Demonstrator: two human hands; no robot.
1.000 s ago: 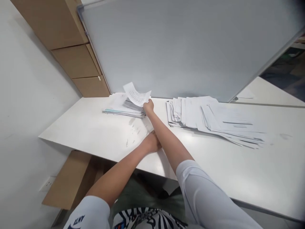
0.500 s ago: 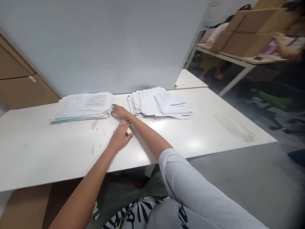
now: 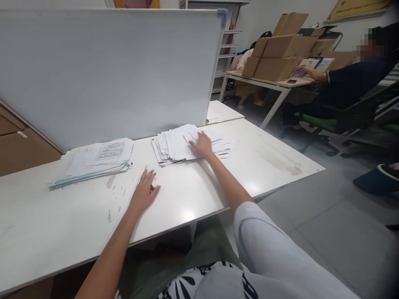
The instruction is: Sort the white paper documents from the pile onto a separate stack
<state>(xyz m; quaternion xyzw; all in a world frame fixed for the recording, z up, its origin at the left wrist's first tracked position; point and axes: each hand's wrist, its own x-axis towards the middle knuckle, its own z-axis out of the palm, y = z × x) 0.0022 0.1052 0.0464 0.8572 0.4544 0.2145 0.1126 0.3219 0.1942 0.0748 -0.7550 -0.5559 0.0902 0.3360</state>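
Two stacks of paper lie on a white table [image 3: 218,191] in front of a whiteboard [image 3: 109,70]. My right hand [image 3: 202,145] rests on top of the spread-out right stack of papers [image 3: 177,145], fingers flat and slightly apart, holding nothing. My left hand [image 3: 144,192] lies flat on the bare tabletop between the stacks, fingers stretched out, over a small light object that is partly hidden. The left stack of papers [image 3: 93,164], with a printed sheet on top, sits untouched to the left.
Brown cabinet drawers [image 3: 18,145] stand behind the table at the left. At the far right a person in dark clothes [image 3: 349,83] sits at another table [image 3: 268,83] piled with cardboard boxes [image 3: 277,52]. Grey floor lies to the right of my table.
My right hand put a sheet on the left stack, let go, and moved right onto the right stack. My left hand stayed on the table. The view swung to the right.
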